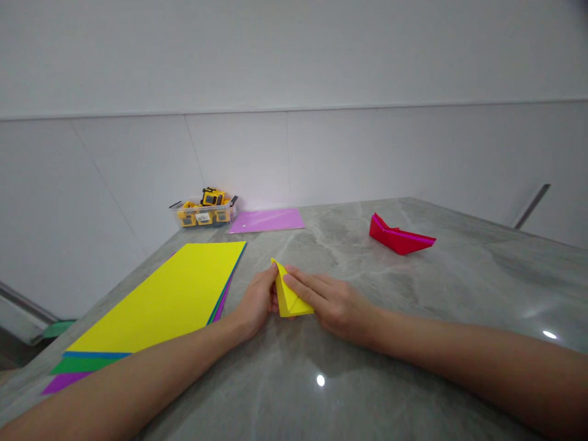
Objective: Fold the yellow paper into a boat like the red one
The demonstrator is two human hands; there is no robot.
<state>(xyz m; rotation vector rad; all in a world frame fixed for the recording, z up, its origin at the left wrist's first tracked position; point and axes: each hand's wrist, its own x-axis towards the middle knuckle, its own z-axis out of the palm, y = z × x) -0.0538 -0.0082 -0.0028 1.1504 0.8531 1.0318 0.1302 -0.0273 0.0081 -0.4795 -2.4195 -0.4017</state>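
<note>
A small piece of folded yellow paper [289, 300] is held between both hands, just above the middle of the table. My left hand [258, 300] grips its left edge, thumb near the upper corner and the other fingers mostly hidden behind the paper. From the right, my right hand [337, 303] is closed on it, with fingers lying across its front face near a crease. Farther back on the right sits a red folded paper boat [399, 237], with magenta along its rim, apart from both hands.
Left of my hands lies a fanned stack of coloured sheets [169, 294], yellow on top over blue, green and purple. At the back stand a clear plastic box [204, 217] of yellow-and-black toy parts and a flat lilac sheet [269, 220]. A white wall [331, 159] borders the grey table [349, 392].
</note>
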